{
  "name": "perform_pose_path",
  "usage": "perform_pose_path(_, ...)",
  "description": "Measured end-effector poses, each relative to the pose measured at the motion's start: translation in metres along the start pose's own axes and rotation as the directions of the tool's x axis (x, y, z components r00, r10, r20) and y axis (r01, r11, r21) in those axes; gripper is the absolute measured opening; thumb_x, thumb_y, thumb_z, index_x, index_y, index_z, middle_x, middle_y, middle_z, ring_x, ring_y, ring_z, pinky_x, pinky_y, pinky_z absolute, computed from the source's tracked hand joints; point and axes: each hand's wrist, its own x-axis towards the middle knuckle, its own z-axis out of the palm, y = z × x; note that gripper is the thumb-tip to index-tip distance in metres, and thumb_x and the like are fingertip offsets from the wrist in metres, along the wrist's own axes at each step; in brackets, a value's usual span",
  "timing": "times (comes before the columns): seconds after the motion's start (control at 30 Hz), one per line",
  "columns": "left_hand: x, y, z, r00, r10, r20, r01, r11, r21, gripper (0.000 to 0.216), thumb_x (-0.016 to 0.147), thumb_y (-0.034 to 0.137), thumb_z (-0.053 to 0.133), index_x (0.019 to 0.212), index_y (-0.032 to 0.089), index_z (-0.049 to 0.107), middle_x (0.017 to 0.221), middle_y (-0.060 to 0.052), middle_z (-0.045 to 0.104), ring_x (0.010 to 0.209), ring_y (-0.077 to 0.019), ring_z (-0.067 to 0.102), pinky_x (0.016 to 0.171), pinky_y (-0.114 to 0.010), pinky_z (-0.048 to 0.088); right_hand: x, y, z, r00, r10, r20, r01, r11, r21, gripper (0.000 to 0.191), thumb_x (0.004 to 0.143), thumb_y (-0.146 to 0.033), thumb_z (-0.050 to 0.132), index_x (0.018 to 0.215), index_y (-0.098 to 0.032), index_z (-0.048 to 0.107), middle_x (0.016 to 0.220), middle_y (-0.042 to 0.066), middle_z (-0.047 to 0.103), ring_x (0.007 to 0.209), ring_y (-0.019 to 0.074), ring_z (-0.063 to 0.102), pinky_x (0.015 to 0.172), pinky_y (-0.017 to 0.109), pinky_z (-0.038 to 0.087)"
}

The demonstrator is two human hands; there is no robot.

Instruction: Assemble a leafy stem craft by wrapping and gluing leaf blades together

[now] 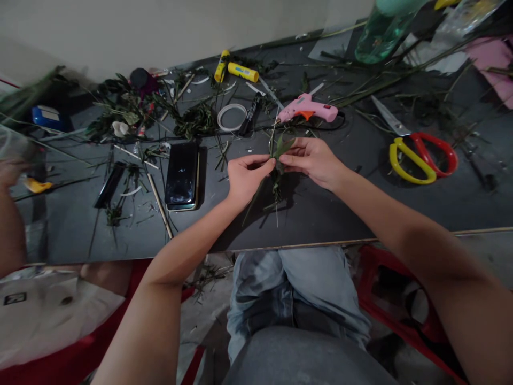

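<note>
Both of my hands meet over the dark table (320, 214), pinching a small leafy green sprig (279, 152) between them. My left hand (245, 176) is closed on the stem from the left, thumb and forefinger pressed together. From the right, my right hand (312, 160) grips the leaves with its fingers curled. The sprig's stems hang down toward the table below the hands.
A pink glue gun (306, 109) lies just beyond my hands, a black phone (182, 174) to the left, yellow-and-red scissors (417, 152) to the right. Cut stems, leaves, yellow glue tubes (242, 71), a wire coil (231, 116) litter the table. Another person's arm (10, 214) is at far left.
</note>
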Motion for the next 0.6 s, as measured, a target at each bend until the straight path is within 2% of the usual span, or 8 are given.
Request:
perform_pose_path(0.13,0.003,-0.001,-0.001,1.0,0.012,-0.02,-0.012,1.0,0.012,0.01,0.065,0.028,0.083,0.07,0.019,0.08,0.06,0.0,0.072,0.05,-0.0091,0.059,0.051,-0.023,0.05,0.002,-0.004,-0.001,0.997,-0.006,-0.082,0.01,0.999,0.046,0.037,0.063,-0.02,0.094,0.087,-0.018,0.066,0.076,-0.002,0.067,0.066,0.0109,0.067,0.064,0.025,0.06)
perform_pose_path(0.23,0.003,0.0,-0.002,0.999,0.026,-0.022,-0.026,0.999,0.032,0.012,0.062,0.029,0.084,0.068,0.019,0.08,0.058,0.0,0.071,0.049,-0.0089,0.058,0.049,-0.022,0.048,0.003,-0.007,-0.003,0.987,-0.023,-0.158,0.034,0.997,0.068,0.032,0.068,-0.016,0.088,0.089,-0.02,0.064,0.076,-0.003,0.065,0.066,0.011,0.068,0.063,0.023,0.059)
perform_pose_path(0.4,0.001,0.005,-0.003,0.998,0.025,0.05,-0.028,0.996,0.08,0.013,0.059,0.028,0.083,0.064,0.018,0.079,0.057,0.0,0.071,0.047,-0.0079,0.055,0.047,-0.021,0.044,0.009,-0.002,-0.009,0.965,-0.107,-0.241,0.122,0.991,0.049,0.036,0.071,-0.023,0.087,0.098,-0.023,0.064,0.087,-0.002,0.069,0.073,0.0119,0.069,0.06,0.023,0.058)
perform_pose_path(0.6,0.0,0.007,-0.007,0.985,0.088,0.148,-0.11,0.982,0.151,0.011,0.057,0.026,0.084,0.061,0.018,0.077,0.058,-0.002,0.072,0.05,-0.008,0.055,0.05,-0.021,0.045,0.018,0.011,-0.017,0.93,-0.153,-0.333,0.181,0.982,0.054,0.043,0.07,-0.033,0.091,0.103,-0.027,0.063,0.096,-0.002,0.071,0.096,0.016,0.071,0.076,0.028,0.062)
